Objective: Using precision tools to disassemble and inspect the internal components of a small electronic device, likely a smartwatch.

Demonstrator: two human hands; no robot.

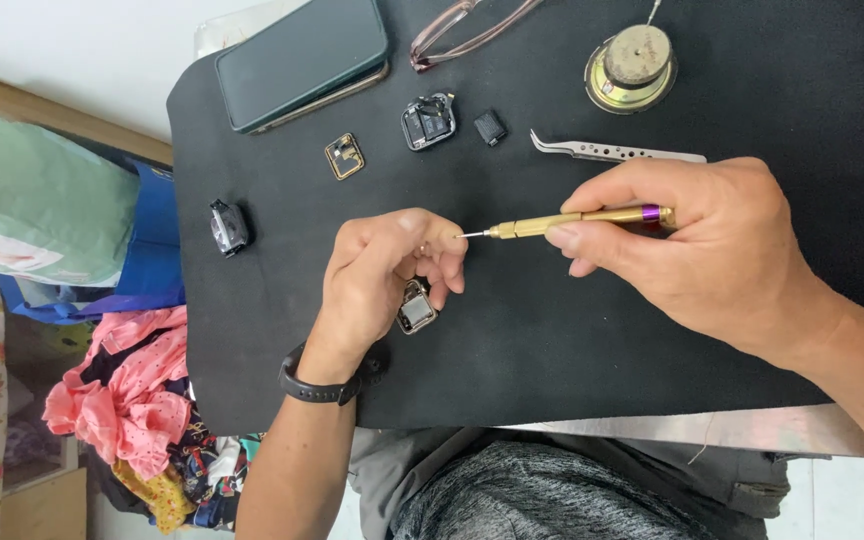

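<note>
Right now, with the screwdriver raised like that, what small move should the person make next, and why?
Probably lower the screwdriver tip down to the small watch case. The right hand holds the tool level, its tip beside the left hand fingertips rather than on the case. The left hand steadies the case on the black mat, so it looks ready to be worked on.
</note>
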